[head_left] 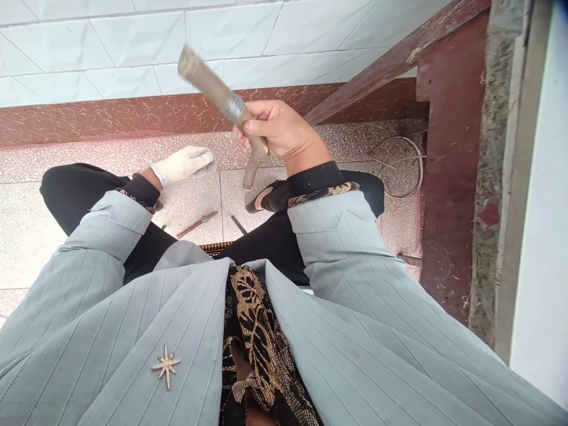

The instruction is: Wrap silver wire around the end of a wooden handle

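My right hand (275,130), bare, is closed around a forked wooden stick (206,80). Silvery wire (235,107) is wound around the stick just above my thumb. The thick upper end points up and left, slightly blurred, while a shorter branch reaches down toward the floor. My left hand (184,165) wears a white knitted glove, its fingers bent and pressed together to the left of the stick, apart from it. Whatever those fingers may hold is hidden. Below the hands, a thin reddish-brown stick (195,226) with a wrapped middle and a dark rod (238,225) lie on the floor.
A white tiled wall (133,44) with a red-brown base strip (133,121) stands ahead. To the right are a dark red wooden frame (452,177) with a slanting brace (377,71) and a coiled pale cable (419,171). My bent knees flank the speckled tile floor (199,195).
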The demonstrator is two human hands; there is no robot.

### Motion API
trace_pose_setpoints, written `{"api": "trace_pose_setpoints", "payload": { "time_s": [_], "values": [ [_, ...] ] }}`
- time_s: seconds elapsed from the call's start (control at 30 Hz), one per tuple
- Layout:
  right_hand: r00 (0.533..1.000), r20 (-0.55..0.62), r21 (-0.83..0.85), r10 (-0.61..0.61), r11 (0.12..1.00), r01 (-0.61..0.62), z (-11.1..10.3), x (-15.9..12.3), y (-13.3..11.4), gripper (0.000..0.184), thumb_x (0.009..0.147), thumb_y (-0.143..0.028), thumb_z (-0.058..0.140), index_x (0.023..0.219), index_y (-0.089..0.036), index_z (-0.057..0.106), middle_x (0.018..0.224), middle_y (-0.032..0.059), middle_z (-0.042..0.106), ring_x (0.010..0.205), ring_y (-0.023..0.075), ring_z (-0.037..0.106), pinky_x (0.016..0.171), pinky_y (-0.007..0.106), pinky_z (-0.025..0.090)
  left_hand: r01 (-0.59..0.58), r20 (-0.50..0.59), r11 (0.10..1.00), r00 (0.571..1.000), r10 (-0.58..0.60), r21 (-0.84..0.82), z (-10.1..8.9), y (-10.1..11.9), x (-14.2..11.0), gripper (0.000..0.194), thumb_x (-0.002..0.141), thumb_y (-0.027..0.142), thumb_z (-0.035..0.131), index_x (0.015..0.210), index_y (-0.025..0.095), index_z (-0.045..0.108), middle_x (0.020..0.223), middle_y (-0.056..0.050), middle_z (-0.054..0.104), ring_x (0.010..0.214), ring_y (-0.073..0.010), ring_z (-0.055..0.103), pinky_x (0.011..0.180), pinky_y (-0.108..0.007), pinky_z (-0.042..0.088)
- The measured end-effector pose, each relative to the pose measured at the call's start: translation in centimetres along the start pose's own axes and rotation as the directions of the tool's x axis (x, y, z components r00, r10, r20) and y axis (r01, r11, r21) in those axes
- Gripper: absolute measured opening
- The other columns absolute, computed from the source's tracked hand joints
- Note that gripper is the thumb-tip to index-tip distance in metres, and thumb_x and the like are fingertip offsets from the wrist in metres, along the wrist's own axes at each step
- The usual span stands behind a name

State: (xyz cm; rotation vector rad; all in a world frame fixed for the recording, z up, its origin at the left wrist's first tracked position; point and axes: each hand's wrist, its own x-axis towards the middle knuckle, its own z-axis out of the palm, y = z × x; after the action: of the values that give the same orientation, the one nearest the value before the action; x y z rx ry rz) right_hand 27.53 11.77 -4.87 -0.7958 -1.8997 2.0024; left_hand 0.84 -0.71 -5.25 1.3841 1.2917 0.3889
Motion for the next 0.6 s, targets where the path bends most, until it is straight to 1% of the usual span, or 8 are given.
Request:
{"api": "trace_pose_setpoints", "payload": {
  "time_s": [0.1, 0.2, 0.27, 0.3, 0.37, 0.4, 0.47, 0.6],
  "values": [
    [0.972, -0.219, -0.2, 0.082, 0.971, -0.127, 0.4, 0.7, 0.3, 0.064, 0.114, -0.09, 0.072, 0.132, -0.029, 0.067, 0.121, 0.0116, 0.075, 0.111, 0.0274, 0.064, 0.102, 0.04, 0.062, 0.031, 0.025, 0.992, 0.999, -0.034, 0.125, 0.5, 0.8, -0.3, 0.036, 0.118, 0.043, 0.072, 0.088, 0.024, 0.074, 0.072, 0.0, 0.061, 0.069, -0.0194, 0.059, 0.074, -0.034, 0.049],
    [0.932, -0.3, -0.459, 0.202, 0.827, -0.326, 0.5, 1.5, 0.4, 0.037, 0.121, -0.058, 0.08, 0.126, -0.021, 0.076, 0.114, 0.012, 0.075, 0.117, 0.0287, 0.068, 0.114, 0.042, 0.059, -0.023, 0.047, 0.971, 0.999, 0.013, 0.237, 0.0, 1.0, -0.3, 0.035, 0.114, 0.041, 0.071, 0.083, 0.024, 0.072, 0.072, 0.0, 0.062, 0.074, -0.0205, 0.064, 0.079, -0.034, 0.052],
    [0.919, -0.206, -0.592, 0.335, 0.705, -0.39, 0.7, 1.7, 0.4, 0.02, 0.112, -0.033, 0.091, 0.106, -0.018, 0.079, 0.099, 0.0096, 0.073, 0.111, 0.0266, 0.069, 0.113, 0.041, 0.056, -0.053, 0.031, 0.955, 0.998, 0.046, 0.291, -0.5, 0.8, -0.2, 0.035, 0.112, 0.04, 0.069, 0.081, 0.024, 0.07, 0.071, 0.0, 0.06, 0.077, -0.0214, 0.067, 0.082, -0.033, 0.053],
    [0.892, -0.121, -0.658, 0.436, 0.638, -0.4, 0.8, 1.8, 0.4, 0.019, 0.109, -0.025, 0.094, 0.1, -0.017, 0.079, 0.092, 0.0075, 0.072, 0.106, 0.0243, 0.07, 0.109, 0.038, 0.056, -0.058, 0.018, 0.947, 0.998, 0.055, 0.315, -0.8, 0.7, -0.1, 0.034, 0.111, 0.039, 0.068, 0.08, 0.024, 0.069, 0.071, 0.0, 0.059, 0.079, -0.022, 0.068, 0.083, -0.034, 0.054],
    [0.783, 0.055, -0.733, 0.62, 0.557, -0.39, 1.3, 1.6, 0.0, 0.019, 0.109, -0.022, 0.095, 0.096, -0.016, 0.083, 0.082, 0.0031, 0.07, 0.094, 0.0181, 0.069, 0.097, 0.032, 0.053, -0.043, -0.015, 0.935, 0.999, 0.052, 0.351, -1.4, 0.4, 0.1, 0.034, 0.11, 0.037, 0.067, 0.079, 0.024, 0.066, 0.072, -0.001, 0.058, 0.083, -0.0233, 0.069, 0.086, -0.034, 0.054],
    [0.728, 0.124, -0.736, 0.674, 0.554, -0.388, 1.5, 1.5, -0.3, 0.019, 0.112, -0.025, 0.095, 0.098, -0.015, 0.085, 0.08, 0.0011, 0.07, 0.089, 0.0148, 0.067, 0.092, 0.029, 0.051, -0.024, -0.03, 0.933, 0.999, 0.038, 0.36, -1.6, 0.3, 0.1, 0.034, 0.11, 0.037, 0.068, 0.078, 0.025, 0.065, 0.073, -0.001, 0.057, 0.086, -0.024, 0.069, 0.087, -0.035, 0.054],
    [0.681, 0.198, -0.685, 0.705, 0.597, -0.417, 1.7, 1.3, -1.0, 0.026, 0.117, -0.032, 0.093, 0.102, -0.011, 0.088, 0.08, -0.0017, 0.07, 0.086, 0.0095, 0.065, 0.088, 0.025, 0.047, 0.027, -0.064, 0.933, 0.998, -0.004, 0.358, -2.1, 0.2, 0.0, 0.034, 0.111, 0.035, 0.068, 0.078, 0.025, 0.063, 0.075, -0.002, 0.057, 0.089, -0.0251, 0.068, 0.091, -0.037, 0.054],
    [0.725, 0.275, -0.581, 0.631, 0.71, -0.398, 1.3, 0.9, -2.2, 0.012, 0.115, -0.02, 0.09, 0.119, -0.008, 0.091, 0.083, -0.0044, 0.069, 0.083, 0.0081, 0.06, 0.089, 0.024, 0.047, 0.105, -0.135, 0.952, 0.989, -0.068, 0.288, -2.7, 0.5, -0.4, 0.036, 0.114, 0.031, 0.064, 0.079, 0.025, 0.063, 0.079, -0.004, 0.06, 0.089, -0.025, 0.064, 0.091, -0.041, 0.052]
  ]
}}
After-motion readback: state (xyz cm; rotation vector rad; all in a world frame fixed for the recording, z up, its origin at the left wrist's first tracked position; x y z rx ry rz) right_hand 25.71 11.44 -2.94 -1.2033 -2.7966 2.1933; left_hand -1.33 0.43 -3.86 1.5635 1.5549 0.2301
